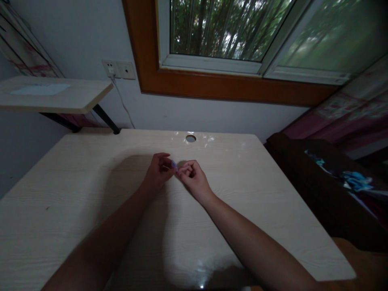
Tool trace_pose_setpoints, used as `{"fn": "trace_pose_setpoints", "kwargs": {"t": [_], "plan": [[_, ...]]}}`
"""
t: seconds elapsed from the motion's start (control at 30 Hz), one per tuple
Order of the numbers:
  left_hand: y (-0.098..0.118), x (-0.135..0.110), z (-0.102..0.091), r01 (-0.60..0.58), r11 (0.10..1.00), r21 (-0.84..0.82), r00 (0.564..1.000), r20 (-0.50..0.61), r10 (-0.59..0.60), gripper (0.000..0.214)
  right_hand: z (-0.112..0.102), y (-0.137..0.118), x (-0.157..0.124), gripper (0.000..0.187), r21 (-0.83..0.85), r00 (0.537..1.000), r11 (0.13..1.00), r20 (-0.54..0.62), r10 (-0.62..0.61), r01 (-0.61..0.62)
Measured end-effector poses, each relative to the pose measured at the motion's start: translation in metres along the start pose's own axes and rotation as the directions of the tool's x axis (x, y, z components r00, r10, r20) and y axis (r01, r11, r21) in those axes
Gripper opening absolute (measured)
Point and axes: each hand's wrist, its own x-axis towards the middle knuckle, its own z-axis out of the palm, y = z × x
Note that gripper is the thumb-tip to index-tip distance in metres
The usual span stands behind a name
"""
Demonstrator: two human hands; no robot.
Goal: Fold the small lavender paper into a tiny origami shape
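Observation:
My left hand [157, 171] and my right hand [194, 178] meet over the far middle part of the pale wooden desk [242, 210]. Between their fingertips is a small light-purple piece [174, 165], thin and perhaps folded; its kind is too small to make out. My left thumb and a finger pinch it from the left, with another finger stretched out above. From the right, my right thumb and fingertips close on its lower end. Most of the piece is covered by the fingers.
A round cable hole [190, 138] lies near the desk's back edge. At left, a raised shelf [91, 99] on black legs carries a paper sheet [41, 89]. A white cord [123, 99] hangs from the wall socket [110, 68]. Dark furniture [303, 161] stands right.

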Motion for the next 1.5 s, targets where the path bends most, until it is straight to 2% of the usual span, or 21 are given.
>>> {"fn": "trace_pose_setpoints", "kwargs": {"t": [0.17,0.43,0.6,1.03,1.5], "plan": [[-0.001,0.000,-0.003,0.027,1.000,-0.008,0.999,0.024,-0.027,0.045,0.001,0.000,-0.001,0.025,-0.101,1.000,0.995,0.012,-0.016,0.017],[-0.003,0.001,-0.004,0.040,0.999,0.024,0.999,0.036,-0.041,0.040,-0.001,-0.008,-0.002,0.017,-0.064,0.999,0.998,-0.033,-0.024,0.022],[-0.001,0.002,-0.005,0.078,0.997,-0.027,0.997,0.009,-0.078,0.038,-0.002,-0.007,-0.003,0.019,-0.117,1.000,0.993,0.010,-0.025,0.026],[-0.001,0.001,-0.009,0.149,0.986,-0.081,0.985,0.097,-0.141,0.031,-0.003,-0.023,-0.004,0.010,-0.272,0.982,0.944,0.039,-0.185,0.188],[-0.004,0.001,-0.010,0.108,0.993,-0.037,0.988,0.114,-0.104,0.025,-0.003,-0.019,-0.003,0.007,-0.341,0.975,0.914,0.039,-0.220,0.220]]}}
